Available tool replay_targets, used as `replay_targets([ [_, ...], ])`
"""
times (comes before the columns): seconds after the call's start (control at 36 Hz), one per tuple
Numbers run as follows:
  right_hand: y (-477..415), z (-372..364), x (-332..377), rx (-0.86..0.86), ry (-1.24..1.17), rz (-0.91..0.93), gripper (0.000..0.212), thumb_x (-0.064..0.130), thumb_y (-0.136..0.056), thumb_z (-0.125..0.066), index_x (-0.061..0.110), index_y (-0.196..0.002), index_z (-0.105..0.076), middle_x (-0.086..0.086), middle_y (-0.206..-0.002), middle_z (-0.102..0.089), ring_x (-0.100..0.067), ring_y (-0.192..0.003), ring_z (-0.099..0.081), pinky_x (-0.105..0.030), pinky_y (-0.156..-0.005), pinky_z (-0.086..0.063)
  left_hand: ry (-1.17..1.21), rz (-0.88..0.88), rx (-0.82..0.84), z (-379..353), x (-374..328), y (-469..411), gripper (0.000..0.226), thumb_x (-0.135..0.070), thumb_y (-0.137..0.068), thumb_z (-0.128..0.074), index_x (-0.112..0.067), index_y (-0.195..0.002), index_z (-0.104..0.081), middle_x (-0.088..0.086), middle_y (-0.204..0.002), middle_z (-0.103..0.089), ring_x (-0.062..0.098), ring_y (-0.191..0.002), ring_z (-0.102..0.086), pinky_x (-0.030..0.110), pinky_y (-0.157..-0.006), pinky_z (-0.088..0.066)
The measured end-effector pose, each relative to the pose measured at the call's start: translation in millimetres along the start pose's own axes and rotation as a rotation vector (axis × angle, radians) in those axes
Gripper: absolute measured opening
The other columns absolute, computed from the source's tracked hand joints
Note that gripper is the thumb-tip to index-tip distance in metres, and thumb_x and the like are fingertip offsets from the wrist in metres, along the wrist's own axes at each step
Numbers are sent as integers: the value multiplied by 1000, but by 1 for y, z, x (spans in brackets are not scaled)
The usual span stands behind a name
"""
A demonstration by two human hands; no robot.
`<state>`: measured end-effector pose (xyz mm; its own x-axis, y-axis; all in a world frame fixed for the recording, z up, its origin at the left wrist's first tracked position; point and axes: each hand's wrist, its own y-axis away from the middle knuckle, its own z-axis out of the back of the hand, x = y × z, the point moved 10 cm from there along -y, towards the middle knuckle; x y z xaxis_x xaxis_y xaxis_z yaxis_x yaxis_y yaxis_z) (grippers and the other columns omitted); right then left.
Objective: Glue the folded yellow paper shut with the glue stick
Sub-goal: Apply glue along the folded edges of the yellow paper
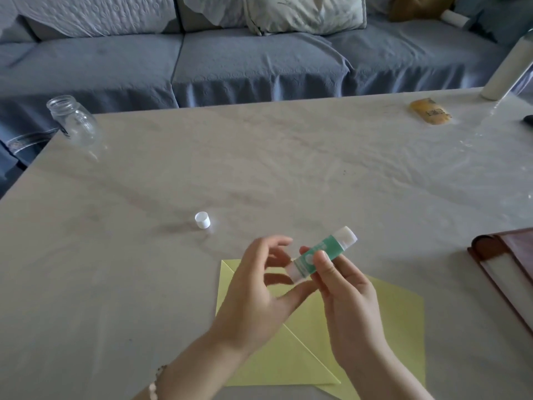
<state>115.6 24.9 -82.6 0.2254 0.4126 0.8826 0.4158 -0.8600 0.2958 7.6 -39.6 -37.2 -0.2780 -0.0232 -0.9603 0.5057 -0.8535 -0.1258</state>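
Glue stick point(318, 254): green label, writing too blurred to read, uncapped. Right hand point(350, 307): grip clamped round its middle. Left hand point(259, 293): grip pinching its white lower end. Yellow paper point(398, 316): folded, flat on bench point(288, 168) directly beneath both grips. White cap point(202, 220): beyond left grip.

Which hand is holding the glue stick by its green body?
The right hand, thumb and fingers curled round the green label of the glue stick. The left hand only reaches its white bottom end, fingers spread; contact there is blurred.
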Motion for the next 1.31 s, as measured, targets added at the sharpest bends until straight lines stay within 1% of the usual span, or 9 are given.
replay_targets([
  [0.11,1,0,0,45,2,-7,63,63,-37,-78,18,-82,-73,0,-92,-74,-8,-88,-65,-32,-93,-41,447,478,151,-23,30,5,31,-33,-76,-62,-4,-85,-69,10,-77,-71,21,-70,-70,28,-59,-57],
  [0.22,1,2,-4,25,-13,-44,32,36,-62,-66,11,-81,-72,-2,-87,-74,-11,-84,-65,-34,-92,-43,570,533,55,-22,36,7,24,-21,-70,-64,0,-79,-71,12,-65,-69,17,-59,-67,24,-55,-55],
  [0.47,2,9,-14,-70,-33,-83,34,29,-66,-63,2,-86,-70,-15,-92,-71,-23,-90,-62,-36,-92,-44,-435,-382,-140,-5,-20,10,16,-18,-76,-69,-21,-89,-60,-4,-84,-65,3,-78,-62,12,-68,-47],
  [0.67,2,11,-14,-74,6,-106,20,18,-83,-59,3,-86,-70,-12,-90,-73,-16,-84,-64,-29,-84,-47,-647,-751,-133,-19,-33,28,12,-8,-88,-58,-10,-100,-60,0,-90,-60,18,-79,-57,29,-70,-46],
  [0.92,-12,56,22,-47,1061,194,20,21,-89,-47,13,-72,-39,-7,-64,-51,-17,-54,-42,-29,-48,-30,-700,-120,126,3,61,6,62,-50,-80,-34,-22,-134,-40,-5,-139,-45,3,-126,-35,17,-104,-25],
  [1.0,-4,58,4,98,1363,216,23,38,-89,-47,21,-103,-51,1,-98,-61,-17,-87,-56,-25,-68,-39,-805,-53,190,6,84,16,81,-62,-74,-14,-22,-142,-31,-12,-152,-17,-2,-137,-10,22,-113,-6],
  [1.06,0,59,-15,193,1498,220,60,48,-90,-40,12,-137,-31,-1,-142,-40,-14,-133,-32,-20,-101,-25,-906,-29,234,3,96,24,88,-71,-70,-3,-28,-145,-18,-12,-154,0,-5,-135,10,21,-110,8],
  [1.14,3,53,-20,264,1586,325,82,63,-82,-23,8,-143,-16,-1,-154,-14,1,-131,3,-16,-107,0,-997,-45,233,2,102,28,92,-76,-76,6,-24,-144,-27,-1,-155,-13,4,-137,4,23,-107,11],
  [1.31,-20,67,-11,352,1578,206,101,50,-72,-66,17,-145,-3,5,-154,-9,0,-136,0,-12,-105,-3,-1069,61,274,7,112,32,70,-62,-90,-5,-21,-135,-39,10,-143,-42,22,-133,-27,32,-105,-6],
])
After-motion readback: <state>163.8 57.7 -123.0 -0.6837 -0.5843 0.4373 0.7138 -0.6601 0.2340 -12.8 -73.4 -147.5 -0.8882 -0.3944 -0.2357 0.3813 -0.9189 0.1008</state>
